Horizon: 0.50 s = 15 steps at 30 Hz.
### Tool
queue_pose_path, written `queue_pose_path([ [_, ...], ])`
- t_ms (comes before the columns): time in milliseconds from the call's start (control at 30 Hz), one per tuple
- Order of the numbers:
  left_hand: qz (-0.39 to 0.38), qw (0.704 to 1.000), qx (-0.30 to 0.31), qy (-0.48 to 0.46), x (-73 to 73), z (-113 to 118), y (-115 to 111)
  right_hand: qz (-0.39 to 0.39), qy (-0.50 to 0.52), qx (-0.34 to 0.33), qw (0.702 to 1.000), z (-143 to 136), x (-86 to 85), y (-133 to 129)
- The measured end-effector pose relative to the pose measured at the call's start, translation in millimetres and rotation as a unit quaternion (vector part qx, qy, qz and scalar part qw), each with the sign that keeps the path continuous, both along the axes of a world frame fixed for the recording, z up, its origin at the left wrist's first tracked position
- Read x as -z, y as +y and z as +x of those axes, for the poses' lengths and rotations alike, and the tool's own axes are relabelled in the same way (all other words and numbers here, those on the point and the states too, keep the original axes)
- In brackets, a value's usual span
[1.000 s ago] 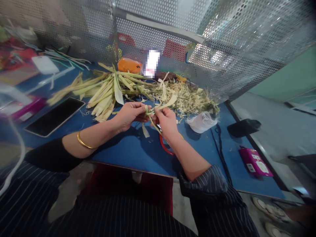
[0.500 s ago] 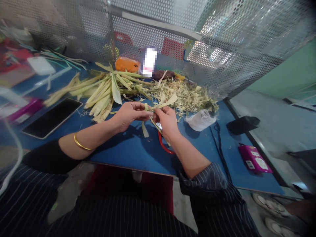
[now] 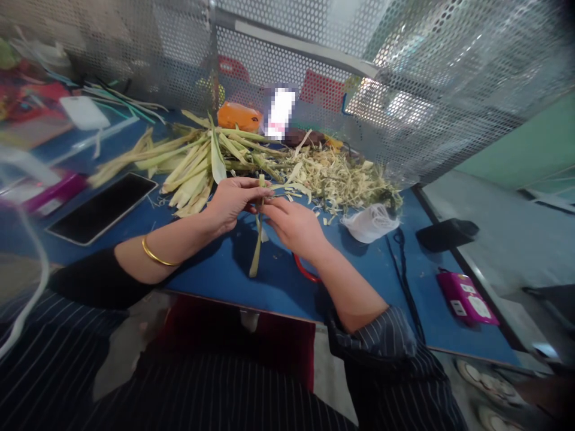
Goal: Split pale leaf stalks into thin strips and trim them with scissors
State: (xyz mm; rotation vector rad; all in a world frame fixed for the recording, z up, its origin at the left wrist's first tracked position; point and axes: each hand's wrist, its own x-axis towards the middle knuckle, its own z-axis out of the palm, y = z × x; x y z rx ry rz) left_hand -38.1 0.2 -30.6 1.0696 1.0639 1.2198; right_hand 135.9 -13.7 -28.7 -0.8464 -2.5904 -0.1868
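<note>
My left hand point(image 3: 230, 202) pinches pale green corn husk strips point(image 3: 256, 254) between thumb and fingers above the blue table. Close against it, my right hand point(image 3: 294, 226) has its fingers closed on the same strips. One strip hangs down below both hands, and a short end pokes up over the left fingertips. The exact fold between the fingers is hidden. Beyond my left hand lies a bundle of long corn husks point(image 3: 191, 173). A heap of shredded husk point(image 3: 345, 176) spreads behind my right hand. A red scissor-like handle point(image 3: 305, 272) shows partly under my right wrist.
Right of my hands sits a white bundle of thread point(image 3: 372, 224). A black cord point(image 3: 402, 269), a black pouch point(image 3: 448, 235) and a purple packet point(image 3: 467, 297) lie farther right. At left is a dark phone point(image 3: 102, 208). A perforated metal screen point(image 3: 287, 54) rises behind.
My right hand has turned palm-down over the strips and moved in toward the left. A strip that angled under my right hand now hangs straight down between the hands. The view has shifted slightly.
</note>
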Motion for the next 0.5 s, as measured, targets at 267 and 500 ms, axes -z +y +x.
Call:
queue_pose_path([
  [267, 0.007, 0.999, 0.04, 0.036, -3.4, 6, -8, 0.095, 0.141, 0.007, 0.985, 1, 1.5, 1],
  [500, 0.035, 0.985, 0.147, 0.081, -6.7, 7, -12, -0.03, 0.265, 0.125, 0.956, 4, -0.9, 7],
])
